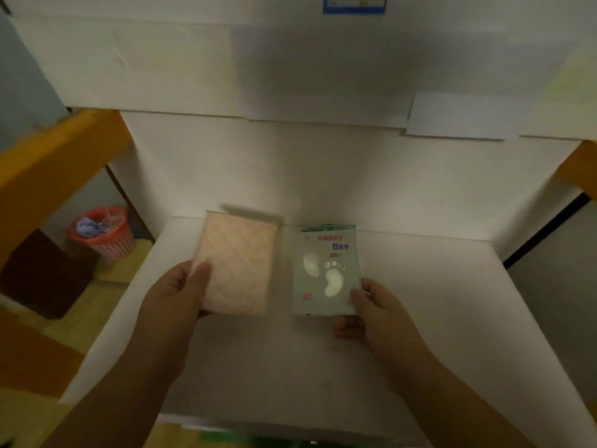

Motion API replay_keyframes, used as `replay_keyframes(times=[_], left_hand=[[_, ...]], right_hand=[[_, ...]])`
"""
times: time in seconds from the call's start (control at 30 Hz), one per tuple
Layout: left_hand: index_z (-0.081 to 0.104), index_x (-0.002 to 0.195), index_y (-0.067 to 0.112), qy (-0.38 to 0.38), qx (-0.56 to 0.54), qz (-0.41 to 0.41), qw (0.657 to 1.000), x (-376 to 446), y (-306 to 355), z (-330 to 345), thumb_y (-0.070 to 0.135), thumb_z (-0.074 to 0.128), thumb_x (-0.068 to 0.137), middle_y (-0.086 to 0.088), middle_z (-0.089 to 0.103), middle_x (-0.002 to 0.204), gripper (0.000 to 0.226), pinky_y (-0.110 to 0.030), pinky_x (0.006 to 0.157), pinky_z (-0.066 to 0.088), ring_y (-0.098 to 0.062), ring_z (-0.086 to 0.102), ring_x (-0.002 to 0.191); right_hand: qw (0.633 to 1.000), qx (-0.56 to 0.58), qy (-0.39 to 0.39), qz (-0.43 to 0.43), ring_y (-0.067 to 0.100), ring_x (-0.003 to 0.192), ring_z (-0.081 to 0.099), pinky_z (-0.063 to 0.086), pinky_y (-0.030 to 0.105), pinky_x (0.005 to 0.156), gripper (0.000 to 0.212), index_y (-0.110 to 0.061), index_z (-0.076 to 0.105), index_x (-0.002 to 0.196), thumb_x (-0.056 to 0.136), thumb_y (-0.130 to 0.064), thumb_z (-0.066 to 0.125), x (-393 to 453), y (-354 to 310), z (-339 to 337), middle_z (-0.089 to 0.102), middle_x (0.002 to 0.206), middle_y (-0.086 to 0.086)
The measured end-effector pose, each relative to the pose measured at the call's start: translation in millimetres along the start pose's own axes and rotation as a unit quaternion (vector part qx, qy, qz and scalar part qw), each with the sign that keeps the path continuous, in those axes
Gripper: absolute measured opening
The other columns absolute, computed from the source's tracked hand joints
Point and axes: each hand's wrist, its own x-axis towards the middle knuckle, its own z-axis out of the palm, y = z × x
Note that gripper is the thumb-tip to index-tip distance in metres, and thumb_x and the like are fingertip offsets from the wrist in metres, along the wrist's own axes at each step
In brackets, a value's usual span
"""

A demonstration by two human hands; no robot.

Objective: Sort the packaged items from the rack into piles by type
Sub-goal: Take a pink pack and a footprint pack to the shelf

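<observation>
Over the white shelf surface (420, 318) I hold two flat packets side by side. My left hand (181, 295) grips the lower left corner of a pale pink packet (239, 263), thumb on top. My right hand (371, 308) pinches the lower right corner of a light green packet (326, 270) printed with two white footprints and the words "HAPPY DAY". The two packets lie close together without overlapping. Whether they rest on the surface or hover just above it is unclear.
White panels (290, 76) wall the back of the rack, with orange rack beams at left (55, 163) and right (581, 169). A red laundry-style basket (103, 234) with cloth inside stands on the floor at left. Something green shows at the bottom edge (226, 439).
</observation>
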Motion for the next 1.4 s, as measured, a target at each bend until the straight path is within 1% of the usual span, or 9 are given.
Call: replay_keyframes(times=[0.3, 0.4, 0.57, 0.67, 0.77, 0.97, 1.07, 1.23, 1.4], left_hand=[[0.065, 0.098, 0.029, 0.003, 0.053, 0.041, 0.998, 14, -3, -21, 0.032, 0.054, 0.096, 0.002, 0.07, 0.097, 0.011, -0.032, 0.068, 0.056, -0.018, 0.068, 0.088], [0.063, 0.095, 0.028, 0.011, 0.089, 0.042, 0.995, 19, -6, -29, 0.031, 0.055, 0.096, 0.001, 0.068, 0.094, 0.009, -0.034, 0.064, 0.056, -0.02, 0.066, 0.086], [0.062, 0.099, 0.022, 0.033, 0.164, 0.081, 0.983, 28, -9, -38, 0.031, 0.052, 0.098, 0.008, 0.064, 0.085, 0.013, -0.025, 0.057, 0.044, -0.014, 0.061, 0.077], [0.062, 0.109, 0.019, 0.041, 0.212, 0.098, 0.972, 30, -12, -40, 0.033, 0.049, 0.099, 0.012, 0.059, 0.085, 0.021, -0.024, 0.06, 0.04, -0.011, 0.056, 0.077], [0.061, 0.117, 0.012, 0.043, 0.241, 0.109, 0.963, 31, -13, -40, 0.029, 0.049, 0.099, 0.005, 0.058, 0.096, 0.028, -0.017, 0.063, 0.035, -0.012, 0.051, 0.084], [0.047, 0.138, 0.011, 0.038, 0.39, 0.102, 0.914, 37, -19, -48, 0.031, 0.05, 0.098, -0.017, 0.054, 0.131, 0.045, -0.044, 0.094, 0.044, -0.032, 0.053, 0.116], [0.041, 0.141, 0.017, 0.023, 0.496, 0.07, 0.865, 32, -19, -48, 0.037, 0.051, 0.095, -0.016, 0.047, 0.138, 0.052, -0.048, 0.096, 0.041, -0.035, 0.046, 0.122], [0.023, 0.148, 0.027, -0.031, 0.556, 0.069, 0.828, 13, -12, -29, 0.047, 0.048, 0.091, -0.009, 0.018, 0.156, 0.065, -0.053, 0.111, 0.02, -0.034, 0.017, 0.142], [0.031, 0.146, 0.03, -0.1, 0.544, 0.199, 0.809, -14, 6, 7, 0.049, 0.046, 0.092, -0.005, 0.016, 0.158, 0.059, -0.049, 0.113, 0.015, -0.028, 0.01, 0.143]], right_hand=[[0.988, -0.134, 0.082, -0.003, 0.012, 0.05, 0.065, 0.054, 0.025, 0.048, 0.023, -0.005, 0.063, 0.118, 0.102, -0.013, 0.049, 12, 5, 15, 0.074, 0.091, 0.012], [0.94, -0.322, 0.108, -0.047, 0.009, 0.046, 0.062, 0.05, 0.023, 0.047, 0.025, -0.012, 0.063, 0.12, 0.099, -0.022, 0.056, 11, 5, 10, 0.074, 0.085, 0.002], [0.857, -0.5, 0.109, -0.066, 0.005, 0.075, 0.053, 0.04, 0.02, 0.067, 0.036, -0.016, 0.055, 0.133, 0.101, -0.032, 0.051, 11, 2, 12, 0.068, 0.106, -0.001], [0.832, -0.54, 0.108, -0.061, 0.017, 0.091, 0.058, 0.041, 0.024, 0.076, 0.031, -0.017, 0.058, 0.125, 0.1, -0.034, 0.05, 11, 5, 12, 0.068, 0.115, 0.004], [0.812, -0.571, 0.104, -0.065, 0.016, 0.085, 0.054, 0.039, 0.026, 0.072, 0.026, -0.018, 0.061, 0.113, 0.1, -0.038, 0.049, 13, 8, 10, 0.066, 0.104, 0.003], [0.767, -0.629, 0.113, -0.064, 0.019, 0.082, 0.056, 0.048, 0.033, 0.073, 0.027, -0.022, 0.059, 0.095, 0.097, -0.046, 0.047, 6, 2, 7, 0.05, 0.09, -0.001], [0.774, -0.617, 0.126, -0.07, 0.022, 0.091, 0.06, 0.052, 0.036, 0.082, 0.033, -0.02, 0.06, 0.112, 0.098, -0.046, 0.046, -3, 3, 7, 0.056, 0.11, 0.005], [0.782, -0.589, 0.157, -0.134, 0.021, 0.107, 0.062, 0.053, 0.036, 0.09, 0.051, -0.018, 0.047, 0.143, 0.099, -0.045, 0.047, -26, 2, 11, 0.054, 0.131, 0.004], [0.773, -0.573, 0.177, -0.206, 0.017, 0.11, 0.06, 0.051, 0.031, 0.093, 0.05, -0.019, 0.049, 0.142, 0.098, -0.041, 0.051, -54, -10, 8, 0.056, 0.131, 0.001]])
